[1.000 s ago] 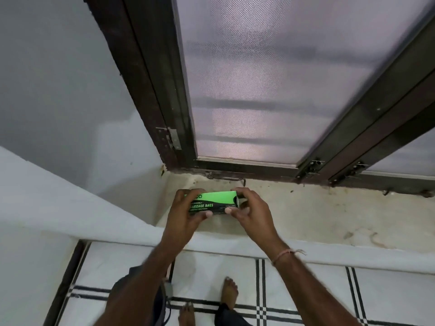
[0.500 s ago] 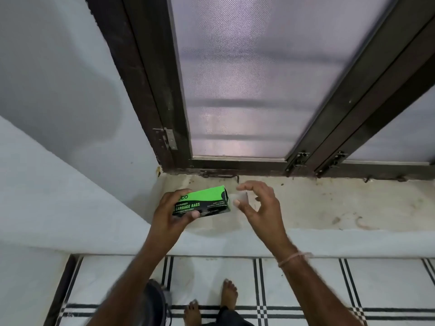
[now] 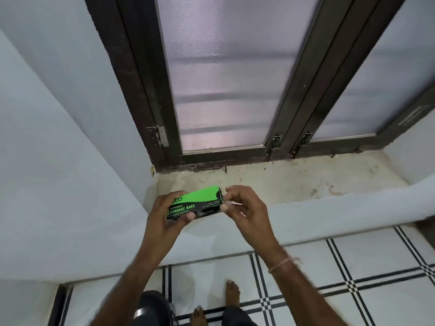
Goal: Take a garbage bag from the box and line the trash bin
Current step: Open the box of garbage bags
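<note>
Green box (image 3: 202,199) — left hand (image 3: 164,220) grips, right hand (image 3: 247,211) pinches.

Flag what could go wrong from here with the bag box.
1. The left hand grips only the left part of the garbage bag box, which is held in the air near the window ledge. A tug from the right hand at the box's end might pull it loose, and it could drop to the floor.
2. The box's contents are hidden, so several bags may come out together.
</note>
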